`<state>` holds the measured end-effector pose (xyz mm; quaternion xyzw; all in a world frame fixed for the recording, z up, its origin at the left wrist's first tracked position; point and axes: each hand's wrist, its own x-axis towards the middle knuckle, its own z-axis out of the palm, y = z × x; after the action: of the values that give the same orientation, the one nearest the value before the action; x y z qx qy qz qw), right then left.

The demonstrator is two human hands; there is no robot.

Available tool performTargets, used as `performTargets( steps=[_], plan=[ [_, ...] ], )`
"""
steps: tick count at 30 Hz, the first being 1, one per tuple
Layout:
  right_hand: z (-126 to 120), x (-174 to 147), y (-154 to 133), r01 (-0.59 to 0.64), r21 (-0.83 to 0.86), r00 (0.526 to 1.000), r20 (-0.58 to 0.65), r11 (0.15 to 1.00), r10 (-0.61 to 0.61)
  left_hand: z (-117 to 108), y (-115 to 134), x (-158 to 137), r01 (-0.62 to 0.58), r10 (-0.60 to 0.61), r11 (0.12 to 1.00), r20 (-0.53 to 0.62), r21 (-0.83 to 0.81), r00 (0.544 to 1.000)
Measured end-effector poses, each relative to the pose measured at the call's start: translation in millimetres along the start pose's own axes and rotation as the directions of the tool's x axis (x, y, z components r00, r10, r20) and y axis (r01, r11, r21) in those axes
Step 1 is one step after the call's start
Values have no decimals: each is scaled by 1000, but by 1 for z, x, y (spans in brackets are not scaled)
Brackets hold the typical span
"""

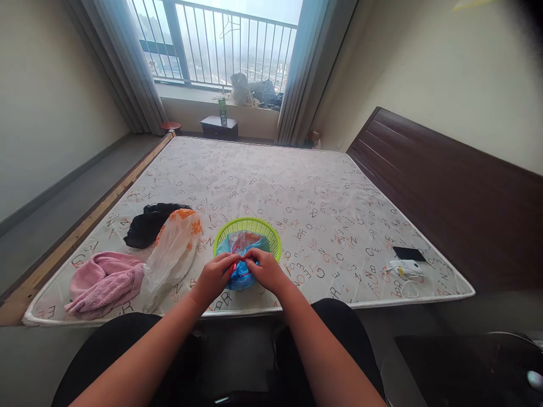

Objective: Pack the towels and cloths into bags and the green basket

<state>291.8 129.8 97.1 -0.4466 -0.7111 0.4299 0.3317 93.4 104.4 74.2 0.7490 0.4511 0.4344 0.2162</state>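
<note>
While adjacent, left hand [220,271] and right hand [266,268] on blue bag [242,281].

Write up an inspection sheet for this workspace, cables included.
Surface: white letter-print mattress.
Job's things: blue translucent plastic bag, covering the near side of a round lime-green lattice basket.
Clutter: left, crumpled black bundle, white-and-orange plastic bag, fluffy pink fabric; right, flat black rectangular object, white device.
Hands: left hand and right hand pinching the blue bag, fingertips close together.
Cables: white cord by the device.
Surroundings: dark-brown headboard, grey curtains, railed window.
</note>
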Motion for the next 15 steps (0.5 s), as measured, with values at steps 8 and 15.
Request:
performTargets(
  steps=[8,15],
  plan=[
    [3,3,5,-109,180,994,46,978,103,3,3,-4,-301,297,951,71,67,952],
    [3,3,8,-174,352,982,-3,920,187,10,13,-1,-140,160,986,273,-90,949]
  ],
)
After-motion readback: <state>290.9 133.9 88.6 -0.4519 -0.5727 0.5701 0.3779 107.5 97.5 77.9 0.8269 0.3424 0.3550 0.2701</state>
